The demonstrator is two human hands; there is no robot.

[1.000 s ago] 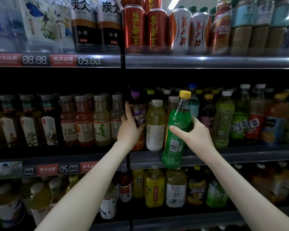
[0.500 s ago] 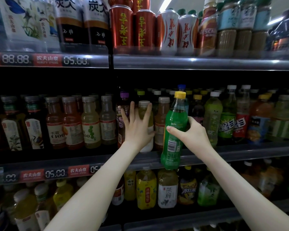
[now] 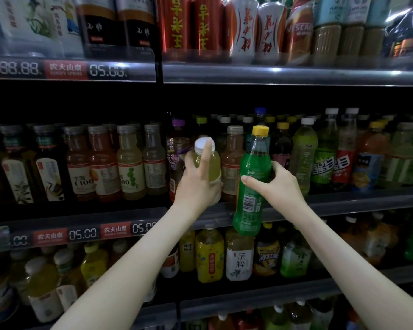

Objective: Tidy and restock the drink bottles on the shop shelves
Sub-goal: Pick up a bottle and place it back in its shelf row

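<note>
Left-hand fingers (image 3: 206, 153) are curled round a pale yellow bottle (image 3: 211, 167) with a white cap, the index finger running up the neck to the cap. The left hand (image 3: 196, 186) has it tipped a bit toward the camera at the front of the middle shelf (image 3: 355, 206); can't tell if its base is on the shelf or off it. Right-hand fingers (image 3: 277, 166) and thumb grip the waist of the green Sprite bottle (image 3: 250, 210), yellow cap up. The right hand (image 3: 281, 184) holds it out in front of the shelf, just beside the pale one, with its base hanging below the front lip. Between the two stands an orange bottle (image 3: 234, 160), with a purple-capped bottle (image 3: 178, 148) on the left, and the row is packed tight. The only real room is the dark band above the caps, under the upper shelf (image 3: 272, 75), which carries red cans (image 3: 188, 25). Below, the lower shelf (image 3: 260, 296) holds yellow tea bottles (image 3: 209, 256).
</note>
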